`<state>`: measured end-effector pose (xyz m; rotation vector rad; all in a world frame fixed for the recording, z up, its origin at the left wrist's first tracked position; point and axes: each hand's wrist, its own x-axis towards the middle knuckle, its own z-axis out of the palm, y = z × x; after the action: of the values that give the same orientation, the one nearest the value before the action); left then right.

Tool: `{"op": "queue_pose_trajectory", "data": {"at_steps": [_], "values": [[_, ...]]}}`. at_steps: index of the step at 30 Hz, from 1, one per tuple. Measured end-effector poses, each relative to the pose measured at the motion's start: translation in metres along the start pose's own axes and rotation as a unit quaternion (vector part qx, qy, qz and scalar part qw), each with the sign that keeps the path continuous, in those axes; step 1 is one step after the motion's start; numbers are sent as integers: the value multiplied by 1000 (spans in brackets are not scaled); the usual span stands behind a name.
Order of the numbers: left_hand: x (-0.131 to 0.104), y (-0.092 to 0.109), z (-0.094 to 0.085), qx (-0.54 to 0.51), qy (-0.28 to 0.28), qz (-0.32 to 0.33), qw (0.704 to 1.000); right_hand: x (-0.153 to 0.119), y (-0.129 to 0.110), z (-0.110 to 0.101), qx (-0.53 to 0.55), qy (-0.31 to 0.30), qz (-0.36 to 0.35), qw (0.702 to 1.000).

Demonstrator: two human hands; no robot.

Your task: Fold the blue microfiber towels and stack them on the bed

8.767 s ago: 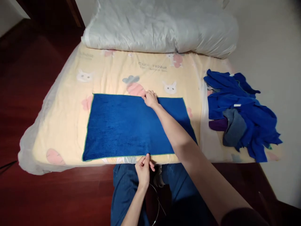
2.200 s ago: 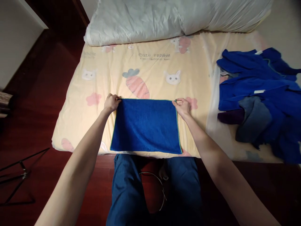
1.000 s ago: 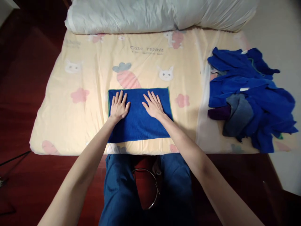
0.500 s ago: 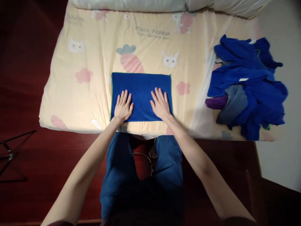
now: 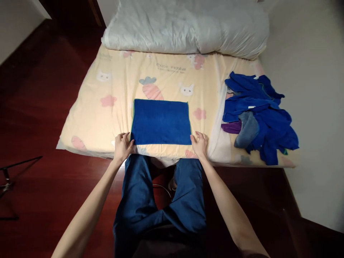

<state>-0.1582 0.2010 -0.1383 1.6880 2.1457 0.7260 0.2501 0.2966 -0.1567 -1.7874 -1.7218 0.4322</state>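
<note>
A blue towel [image 5: 161, 122] with a thin green edge lies flat as a neat rectangle on the bed, close to its front edge. My left hand [image 5: 123, 147] is at the towel's near left corner, thumb by the corner and fingers loosely bent, apart from the thumb. At the near right corner, my right hand [image 5: 199, 144] has its thumb tip against the towel's edge, the other fingers bent and spread. Neither hand shows cloth gripped between thumb and fingers.
To the right, a loose heap of blue cloths [image 5: 268, 118] includes a purple cloth [image 5: 231, 127] and a grey-blue one [image 5: 246, 130]. A rolled pale quilt [image 5: 185, 27] lines the back of the patterned bedsheet [image 5: 91, 107]. A black stand leg [image 5: 21, 163] is at left.
Both hands have slid off the towel's top, outward and toward me, to its near corners. Their flat fingers are now bent. The view has tilted up, showing more of the quilt.
</note>
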Motion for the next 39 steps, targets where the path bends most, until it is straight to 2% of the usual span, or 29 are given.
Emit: {"op": "queue_pose_trajectory", "data": {"at_steps": [3,6,8,12,17,21,26,33,37,39], "values": [[-14,-1,-5,-83,-16,-52,995,-15,16,-12,71,-48,17,996],[-17,6,-5,-145,-16,-84,986,-21,21,-15,142,-88,19,986],[-17,12,-4,-156,-9,-90,984,-21,18,-13,184,-88,32,978],[-18,15,-4,-138,15,-60,988,-24,13,-13,238,-55,63,968],[-22,3,-9,-148,-25,-70,986,-31,12,-18,292,-71,92,949],[-23,-11,-15,-155,-4,-85,984,-33,19,-21,271,-74,51,958],[-27,-23,-19,-135,-18,-24,990,-41,28,-27,202,-113,7,973],[-37,-28,-20,-110,-48,47,992,-57,27,-28,109,-60,-74,989],[-39,-36,-21,-65,3,129,990,-61,28,-26,83,6,-143,986],[-36,-39,-20,-45,11,185,982,-57,29,-25,77,3,-190,979]]}}
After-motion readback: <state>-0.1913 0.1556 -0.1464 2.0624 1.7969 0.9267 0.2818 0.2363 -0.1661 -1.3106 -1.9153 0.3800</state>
